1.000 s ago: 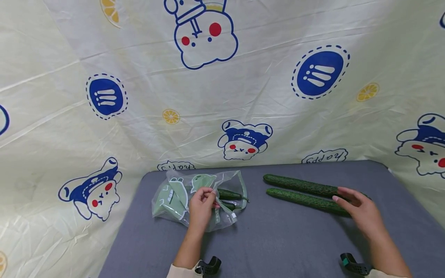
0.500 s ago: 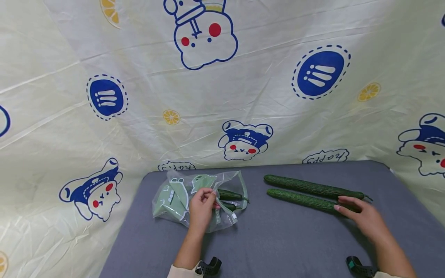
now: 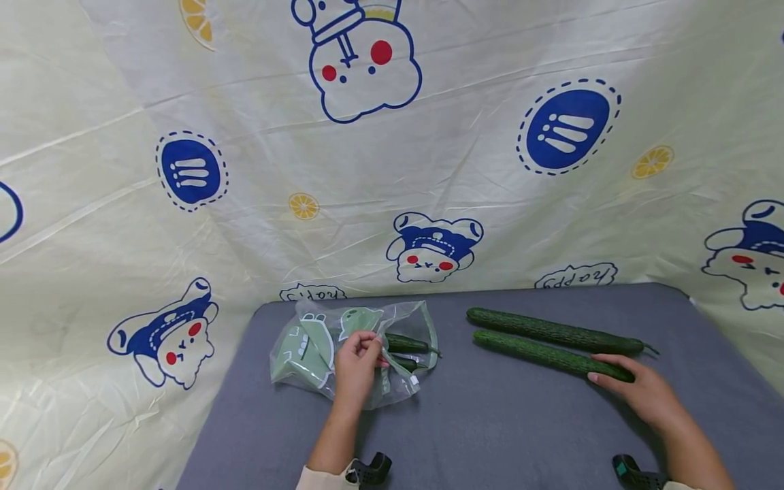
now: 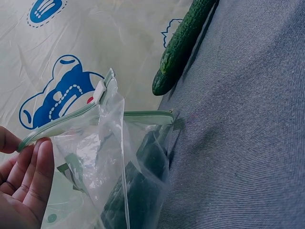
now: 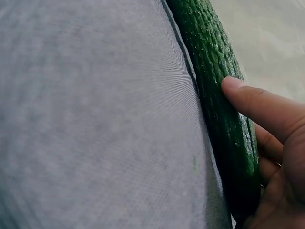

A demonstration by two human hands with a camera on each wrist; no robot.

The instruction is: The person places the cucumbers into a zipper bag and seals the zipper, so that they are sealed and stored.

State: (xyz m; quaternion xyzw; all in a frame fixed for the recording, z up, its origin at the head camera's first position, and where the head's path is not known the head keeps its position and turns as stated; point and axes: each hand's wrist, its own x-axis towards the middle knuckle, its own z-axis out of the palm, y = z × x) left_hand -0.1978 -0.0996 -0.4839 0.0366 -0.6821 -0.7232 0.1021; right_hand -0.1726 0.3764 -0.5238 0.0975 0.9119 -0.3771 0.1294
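My left hand (image 3: 356, 371) pinches the rim of a clear zip bag (image 3: 284, 364) with green printed figures. In the left wrist view the bag's green zip edge (image 4: 71, 116) is held between thumb and fingers, its mouth parted. Two cucumbers (image 3: 407, 344) lie inside, stem ends toward the mouth. Right of the bag, two long cucumbers rest on the table side by side. My right hand (image 3: 643, 391) grips the right end of the nearer cucumber (image 3: 533, 350), thumb on the near side. The farther cucumber (image 3: 551, 329) lies untouched just behind it.
A grey cloth covers the table (image 3: 490, 435). Behind and left hangs a pale printed curtain (image 3: 257, 231) meeting the table's back edge. Black wrist devices (image 3: 370, 469) sit on both forearms.
My right hand has moved from above the two loose cucumbers down and nearer, and now grips the nearer one's end. The left hand and bag have stayed put.
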